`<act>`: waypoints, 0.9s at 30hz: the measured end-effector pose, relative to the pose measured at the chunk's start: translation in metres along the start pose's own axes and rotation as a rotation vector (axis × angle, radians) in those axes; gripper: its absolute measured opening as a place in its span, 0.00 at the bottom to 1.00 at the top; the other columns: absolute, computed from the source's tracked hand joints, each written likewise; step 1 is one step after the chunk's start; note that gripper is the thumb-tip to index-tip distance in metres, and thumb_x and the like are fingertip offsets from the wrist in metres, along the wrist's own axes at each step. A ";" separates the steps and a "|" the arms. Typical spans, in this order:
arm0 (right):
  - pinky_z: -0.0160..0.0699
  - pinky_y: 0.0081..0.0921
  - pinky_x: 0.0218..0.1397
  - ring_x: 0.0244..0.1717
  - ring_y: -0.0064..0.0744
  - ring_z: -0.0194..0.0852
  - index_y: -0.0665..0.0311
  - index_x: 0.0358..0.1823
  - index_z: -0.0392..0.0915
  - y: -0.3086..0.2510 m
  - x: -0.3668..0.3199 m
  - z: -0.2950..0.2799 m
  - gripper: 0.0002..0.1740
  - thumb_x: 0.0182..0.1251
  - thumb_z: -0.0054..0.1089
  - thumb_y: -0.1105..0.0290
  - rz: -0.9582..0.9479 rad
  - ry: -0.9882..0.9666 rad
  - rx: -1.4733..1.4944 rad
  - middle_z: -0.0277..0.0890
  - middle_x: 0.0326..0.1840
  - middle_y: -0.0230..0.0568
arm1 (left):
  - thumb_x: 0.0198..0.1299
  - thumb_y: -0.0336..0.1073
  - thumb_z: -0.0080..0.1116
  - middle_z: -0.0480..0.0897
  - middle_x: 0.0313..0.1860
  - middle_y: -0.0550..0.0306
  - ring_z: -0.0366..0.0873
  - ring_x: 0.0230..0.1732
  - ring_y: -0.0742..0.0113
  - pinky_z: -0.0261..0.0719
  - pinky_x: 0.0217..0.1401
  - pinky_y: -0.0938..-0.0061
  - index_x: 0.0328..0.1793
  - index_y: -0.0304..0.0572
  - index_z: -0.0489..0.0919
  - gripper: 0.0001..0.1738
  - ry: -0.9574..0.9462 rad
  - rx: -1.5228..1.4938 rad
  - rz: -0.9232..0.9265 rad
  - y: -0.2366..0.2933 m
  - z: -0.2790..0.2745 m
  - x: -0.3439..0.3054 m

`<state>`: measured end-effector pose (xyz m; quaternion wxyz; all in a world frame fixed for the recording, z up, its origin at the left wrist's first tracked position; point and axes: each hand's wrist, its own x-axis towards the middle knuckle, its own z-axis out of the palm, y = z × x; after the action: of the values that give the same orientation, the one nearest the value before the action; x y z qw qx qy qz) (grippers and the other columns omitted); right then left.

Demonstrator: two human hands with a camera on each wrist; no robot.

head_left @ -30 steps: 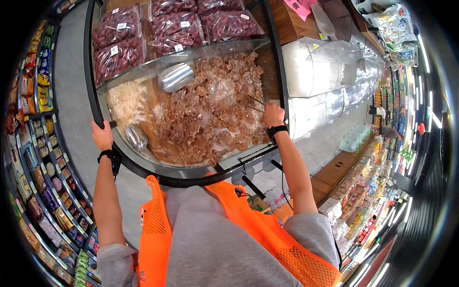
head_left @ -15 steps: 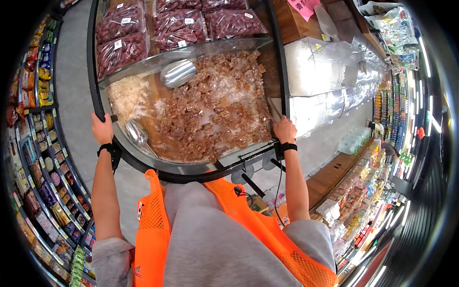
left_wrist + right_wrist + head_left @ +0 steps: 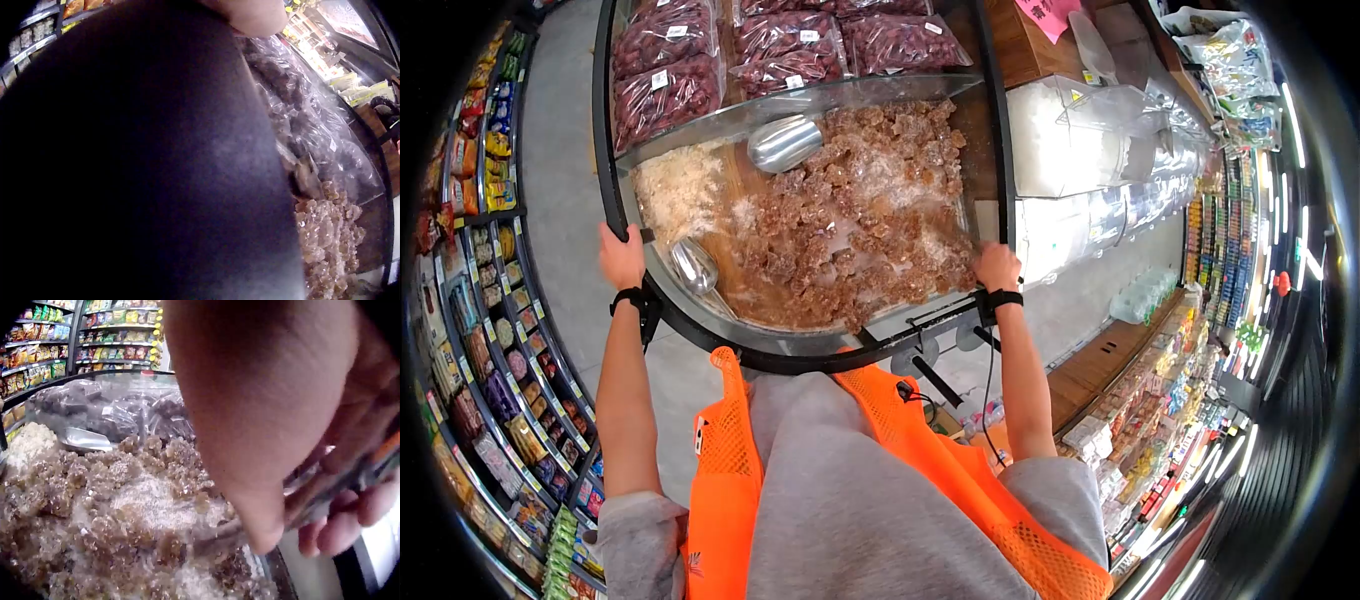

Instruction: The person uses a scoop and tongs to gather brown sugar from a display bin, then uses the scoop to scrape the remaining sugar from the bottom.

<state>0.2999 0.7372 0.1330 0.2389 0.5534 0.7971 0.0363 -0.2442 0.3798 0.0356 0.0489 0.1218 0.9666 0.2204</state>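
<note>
The right hand has its thumb and fingers closed in a pinch on a thin, greyish, metal-looking tool; its far end reaches out past the thumb, low over a heap of brown, glassy, lumpy crystals, and is too blurred to tell whether it touches them. The heap spreads leftward from these fingers inside a bin edged by a thick black rim.

The left hand holds that rim at its opposite side, the bar lying between thumb and fingers. Just inward from the left fingers lies a small silver metal scoop, and beyond it a pale, crumbly pile. Farther ahead, between both hands, rests a larger, rounded, shiny metal scoop. Clear plastic bags of dark red pieces lie farthest from the fingers, past a glass divider.
</note>
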 end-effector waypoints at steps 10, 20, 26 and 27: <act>0.86 0.46 0.43 0.43 0.55 0.87 0.61 0.46 0.79 -0.027 0.009 -0.047 0.16 0.61 0.64 0.60 -0.014 0.053 0.015 0.84 0.42 0.53 | 0.60 0.45 0.58 0.83 0.42 0.36 0.80 0.44 0.32 0.75 0.47 0.47 0.54 0.39 0.72 0.22 -0.060 -0.078 -0.041 0.009 -0.008 -0.005; 0.86 0.46 0.47 0.46 0.55 0.87 0.60 0.42 0.86 -0.043 -0.002 -0.011 0.15 0.55 0.62 0.62 -0.052 -0.099 0.134 0.86 0.43 0.55 | 0.62 0.43 0.58 0.82 0.43 0.37 0.80 0.44 0.33 0.74 0.46 0.47 0.55 0.38 0.72 0.20 -0.023 -0.142 0.004 0.002 -0.001 0.000; 0.86 0.47 0.44 0.43 0.55 0.87 0.57 0.45 0.85 0.007 -0.010 -0.023 0.15 0.58 0.62 0.62 0.079 0.101 0.084 0.85 0.40 0.54 | 0.63 0.43 0.58 0.82 0.43 0.37 0.80 0.43 0.33 0.74 0.45 0.47 0.55 0.38 0.72 0.20 -0.023 -0.161 0.010 0.000 0.000 -0.002; 0.86 0.47 0.44 0.43 0.55 0.87 0.57 0.46 0.84 0.013 -0.012 -0.027 0.15 0.58 0.62 0.62 0.117 0.114 0.040 0.85 0.38 0.53 | 0.62 0.43 0.58 0.82 0.43 0.37 0.80 0.43 0.32 0.74 0.45 0.47 0.55 0.38 0.72 0.20 -0.016 -0.158 0.021 -0.003 0.002 0.000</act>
<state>0.3027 0.7364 0.1654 0.1797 0.6007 0.7763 0.0659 -0.2442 0.3779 0.0324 0.0638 0.1293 0.9445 0.2953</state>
